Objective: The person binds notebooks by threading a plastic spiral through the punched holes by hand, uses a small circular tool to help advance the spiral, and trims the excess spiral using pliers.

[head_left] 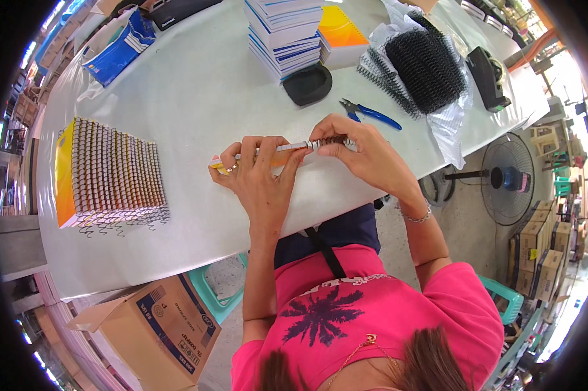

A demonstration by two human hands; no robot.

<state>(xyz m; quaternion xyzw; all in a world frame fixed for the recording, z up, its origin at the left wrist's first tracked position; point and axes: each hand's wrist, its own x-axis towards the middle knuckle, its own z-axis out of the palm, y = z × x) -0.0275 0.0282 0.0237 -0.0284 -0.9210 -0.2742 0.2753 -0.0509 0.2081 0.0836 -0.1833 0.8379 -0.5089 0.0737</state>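
On the white surface (196, 98), our left hand (258, 173) clamps the yellow notebook (268, 156); our right hand (362, 150) pinches its wire spiral (326, 141).

1. There is one view, from a fisheye camera worn on the person's head.
2. It faces steeply down and forward, over the pink shirt (372, 306) at the lower edge, onto the white table (196, 98).
3. It sits close: both forearms come up from the lower edge, and the left hand (258, 173) and right hand (362, 153) lie near the picture's centre.
4. Toward the dark round rim, straight edges bend; the floor and a standing fan (505, 177) show on the right.
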